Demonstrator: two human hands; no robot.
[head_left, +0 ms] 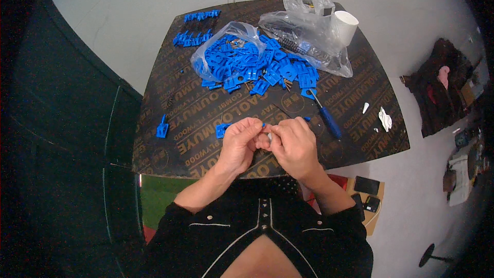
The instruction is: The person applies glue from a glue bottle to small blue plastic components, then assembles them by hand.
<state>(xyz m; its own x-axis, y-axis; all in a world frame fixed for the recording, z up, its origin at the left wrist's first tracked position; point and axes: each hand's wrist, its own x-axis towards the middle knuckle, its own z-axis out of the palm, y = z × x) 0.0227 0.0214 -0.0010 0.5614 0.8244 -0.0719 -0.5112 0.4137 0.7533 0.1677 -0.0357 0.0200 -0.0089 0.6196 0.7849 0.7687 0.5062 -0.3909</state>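
My left hand [241,141] and my right hand [297,146] meet near the table's front edge, fingers pinched together. A small blue plastic piece [264,125] shows at my left fingertips. Whatever lies between my right thumb and forefinger is too small and covered to make out. Just left of my left hand, partly behind it, lies a flat blue plastic part [221,130] with a thin pin upright beside it. Farther left rests another blue part [162,128] with a narrow piece sticking up. A blue-handled screwdriver [329,121] lies beyond my right hand.
A heap of blue plastic parts [280,67] spreads over the dark plywood table [180,92], some under a clear bag [206,62]. More blue parts [193,38] stand in rows at the back left. Back right are a bag of dark pieces [329,62] and a white cup [345,28]. Crumpled tissue [385,119] lies right.
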